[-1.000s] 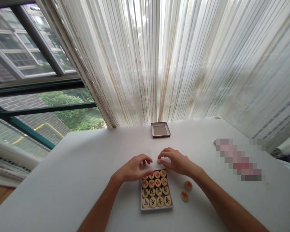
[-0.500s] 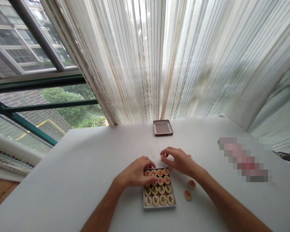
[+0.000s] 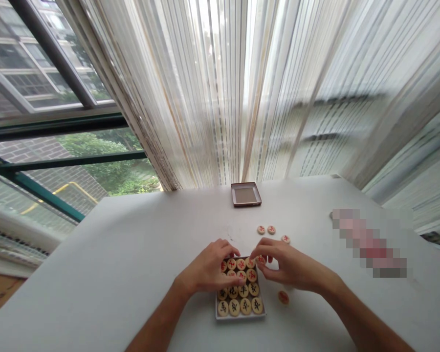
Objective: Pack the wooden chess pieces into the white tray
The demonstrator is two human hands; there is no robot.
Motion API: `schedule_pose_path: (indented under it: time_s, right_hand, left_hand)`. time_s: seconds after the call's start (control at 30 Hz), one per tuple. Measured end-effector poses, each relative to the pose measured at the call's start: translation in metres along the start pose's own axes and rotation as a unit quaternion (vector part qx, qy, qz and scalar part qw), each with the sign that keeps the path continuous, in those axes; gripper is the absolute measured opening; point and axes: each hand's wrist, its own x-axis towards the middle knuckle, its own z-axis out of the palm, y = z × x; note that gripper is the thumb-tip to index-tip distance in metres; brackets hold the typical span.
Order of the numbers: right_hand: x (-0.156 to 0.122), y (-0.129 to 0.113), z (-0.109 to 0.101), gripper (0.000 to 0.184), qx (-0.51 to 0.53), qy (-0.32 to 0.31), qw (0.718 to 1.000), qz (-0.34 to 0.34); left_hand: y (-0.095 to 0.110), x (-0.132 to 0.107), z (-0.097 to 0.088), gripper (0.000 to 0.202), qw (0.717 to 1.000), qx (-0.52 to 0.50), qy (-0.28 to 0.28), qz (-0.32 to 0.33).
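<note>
A small white box (image 3: pixel 239 316) on the white table (image 3: pixel 132 254) holds rows of round wooden chess pieces (image 3: pixel 239 306), red-marked at the far end and black-marked at the near end. My left hand (image 3: pixel 209 270) rests curled over the box's far left corner, fingertips touching the red pieces. My right hand (image 3: pixel 291 266) is at the box's far right corner, thumb and fingers pinched on a red-marked piece (image 3: pixel 261 260). Three loose red pieces (image 3: pixel 271 230) lie beyond my hands, and one more loose piece (image 3: pixel 283 297) lies right of the box.
A brown box lid (image 3: pixel 246 194) lies at the table's far edge by the striped curtain (image 3: pixel 264 88). A blurred-out patch (image 3: pixel 368 244) sits on the table at the right. A window (image 3: pixel 51 122) is at the left.
My right hand has drawn back toward me to the box's far right corner, uncovering three loose pieces behind it. My left hand has slid a little further over the red pieces.
</note>
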Motion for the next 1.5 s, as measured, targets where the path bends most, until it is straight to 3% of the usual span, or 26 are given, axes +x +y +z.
schedule_pose_path:
  time_s: [0.37,0.57,0.77,0.97,1.07,1.17,1.27,1.5]
  right_hand:
    - [0.005,0.010,-0.004,0.019,-0.017,0.055,0.998,-0.005]
    - [0.001,0.006,-0.008,0.030,-0.004,-0.009,1.000,0.000]
    - [-0.003,-0.008,-0.002,0.039,0.012,-0.073,0.997,0.010]
    - [-0.004,-0.011,-0.003,0.042,-0.001,-0.073,0.997,0.018]
    - [-0.003,-0.007,-0.005,0.043,0.007,-0.050,0.999,-0.001]
    - [0.001,-0.004,-0.003,0.034,0.008,0.018,1.000,-0.015]
    - [0.006,0.000,0.003,0.023,0.021,0.082,0.996,-0.027]
    - [0.016,0.007,0.025,0.018,0.088,0.148,0.983,-0.070]
  left_hand:
    - [0.002,0.004,0.010,0.053,1.000,0.015,0.013,0.016]
    - [0.005,0.005,0.015,0.049,0.999,0.033,0.027,0.025]
    - [0.001,0.002,0.008,0.049,0.999,0.020,0.027,0.023]
    - [-0.008,0.000,0.002,0.029,0.999,-0.018,0.049,-0.001]
    - [-0.008,0.001,0.001,0.021,0.997,-0.026,0.072,-0.002]
    - [-0.005,0.003,0.003,0.015,0.994,-0.054,0.093,0.003]
    - [-0.002,0.005,0.005,0.016,0.988,-0.112,0.104,-0.003]
    - [-0.001,0.008,0.013,0.024,0.966,-0.215,0.141,-0.034]
